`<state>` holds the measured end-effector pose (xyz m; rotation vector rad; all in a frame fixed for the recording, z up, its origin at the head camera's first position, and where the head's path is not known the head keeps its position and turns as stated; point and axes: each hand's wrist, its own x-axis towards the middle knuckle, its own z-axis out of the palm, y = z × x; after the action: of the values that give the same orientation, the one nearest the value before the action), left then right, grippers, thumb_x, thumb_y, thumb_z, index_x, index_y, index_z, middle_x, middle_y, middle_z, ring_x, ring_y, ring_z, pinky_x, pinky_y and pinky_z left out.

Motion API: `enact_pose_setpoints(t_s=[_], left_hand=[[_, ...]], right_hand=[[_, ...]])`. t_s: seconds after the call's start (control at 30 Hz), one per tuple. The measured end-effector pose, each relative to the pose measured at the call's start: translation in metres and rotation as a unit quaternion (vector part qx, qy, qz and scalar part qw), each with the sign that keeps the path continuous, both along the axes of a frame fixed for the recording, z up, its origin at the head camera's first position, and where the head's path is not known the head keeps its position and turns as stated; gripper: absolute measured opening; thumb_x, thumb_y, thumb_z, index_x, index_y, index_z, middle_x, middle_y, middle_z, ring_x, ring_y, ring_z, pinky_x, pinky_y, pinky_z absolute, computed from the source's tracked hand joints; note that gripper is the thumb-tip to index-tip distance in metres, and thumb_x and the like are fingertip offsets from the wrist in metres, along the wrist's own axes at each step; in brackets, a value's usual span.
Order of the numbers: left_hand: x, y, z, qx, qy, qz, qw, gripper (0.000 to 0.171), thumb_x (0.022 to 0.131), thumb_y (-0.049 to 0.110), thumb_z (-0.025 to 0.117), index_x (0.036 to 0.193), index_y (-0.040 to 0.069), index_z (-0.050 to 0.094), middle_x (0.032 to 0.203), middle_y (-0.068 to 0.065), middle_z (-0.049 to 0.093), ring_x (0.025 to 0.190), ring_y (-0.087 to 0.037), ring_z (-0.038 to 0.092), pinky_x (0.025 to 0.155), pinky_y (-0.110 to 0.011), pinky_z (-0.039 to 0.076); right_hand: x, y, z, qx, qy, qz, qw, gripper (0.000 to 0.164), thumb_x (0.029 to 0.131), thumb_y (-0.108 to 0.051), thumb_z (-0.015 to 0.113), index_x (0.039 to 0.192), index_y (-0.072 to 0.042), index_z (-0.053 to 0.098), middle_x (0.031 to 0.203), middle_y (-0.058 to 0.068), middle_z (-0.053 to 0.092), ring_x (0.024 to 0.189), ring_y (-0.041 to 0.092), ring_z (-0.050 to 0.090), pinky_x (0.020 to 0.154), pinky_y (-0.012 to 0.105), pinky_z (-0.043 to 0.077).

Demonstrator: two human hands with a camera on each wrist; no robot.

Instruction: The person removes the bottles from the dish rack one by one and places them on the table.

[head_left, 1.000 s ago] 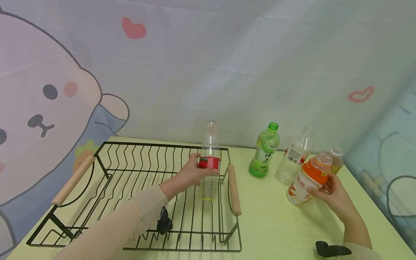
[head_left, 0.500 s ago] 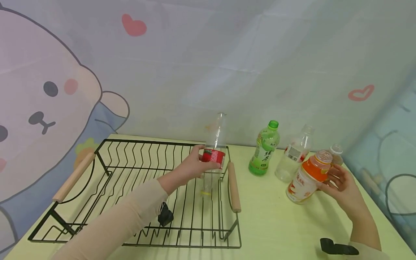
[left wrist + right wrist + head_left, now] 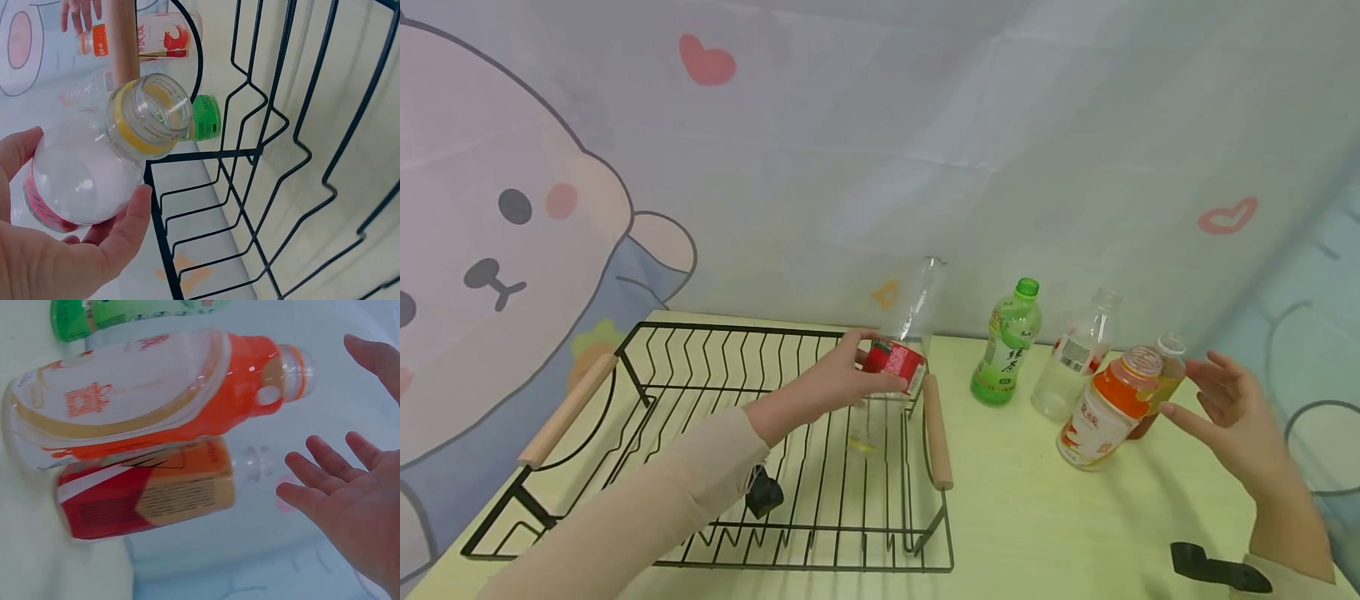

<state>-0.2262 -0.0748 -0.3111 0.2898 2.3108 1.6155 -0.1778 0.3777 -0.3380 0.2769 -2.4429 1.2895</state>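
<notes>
Above the right end of the wire rack, my left hand (image 3: 842, 379) grips a clear plastic bottle (image 3: 895, 362) round its red label. That bottle is upside down and tilted; its open neck with a yellow ring (image 3: 132, 125) shows in the left wrist view. At the right, my right hand (image 3: 1236, 421) is open, fingers spread, holding nothing. Closest to it stand an orange-and-white bottle (image 3: 1101, 421) and, partly hidden behind, a smaller bottle with a red and orange label (image 3: 147, 490). Both are uncapped and upright.
The black dish rack (image 3: 812, 569) has wooden handles (image 3: 937, 433) at both ends. A green bottle (image 3: 1009, 342) and another clear bottle (image 3: 1067, 367) stand between the rack and the orange-and-white bottle. A printed cloth (image 3: 925, 167) hangs behind the table.
My right hand has let go of the orange-and-white bottle and moved right, away from it. The clear bottle in my left hand has tilted, its base going right and its neck left.
</notes>
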Motion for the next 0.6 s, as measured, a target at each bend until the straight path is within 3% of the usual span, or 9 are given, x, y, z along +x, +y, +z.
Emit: enact_pose_setpoints(t_s=[0.3, 0.53, 0.6], left_hand=[[0.008, -0.011, 0.017, -0.025, 0.017, -0.026, 0.9992, 0.074, 0.085, 0.023, 0.073, 0.144, 0.014, 0.029, 0.124, -0.015, 0.051, 0.102, -0.026, 0.058, 0.075, -0.033, 0.052], [0.015, -0.013, 0.025, -0.029, 0.015, -0.036, 0.9988, 0.072, 0.086, 0.021, 0.072, 0.144, 0.013, 0.03, 0.124, -0.015, 0.051, 0.101, -0.026, 0.058, 0.081, -0.039, 0.051], [0.016, -0.014, 0.027, -0.03, 0.016, -0.038, 0.9987, 0.072, 0.086, 0.02, 0.072, 0.144, 0.013, 0.03, 0.124, -0.015, 0.051, 0.1, -0.025, 0.058, 0.082, -0.039, 0.05]], right_hand=[[0.008, -0.017, 0.034, 0.082, 0.016, -0.005, 0.996, 0.09, 0.086, -0.003, 0.071, 0.154, -0.014, 0.012, 0.149, 0.003, 0.034, 0.133, -0.01, 0.028, 0.101, 0.001, 0.021], [0.008, -0.045, 0.059, 0.114, 0.036, 0.033, 0.992, 0.092, 0.08, -0.001, 0.076, 0.151, -0.02, 0.022, 0.14, -0.013, 0.041, 0.127, -0.015, 0.032, 0.099, -0.001, 0.023], [0.007, -0.054, 0.066, 0.129, 0.031, 0.049, 0.99, 0.091, 0.08, -0.003, 0.076, 0.151, -0.02, 0.022, 0.142, -0.011, 0.041, 0.136, -0.004, 0.031, 0.108, 0.011, 0.025]])
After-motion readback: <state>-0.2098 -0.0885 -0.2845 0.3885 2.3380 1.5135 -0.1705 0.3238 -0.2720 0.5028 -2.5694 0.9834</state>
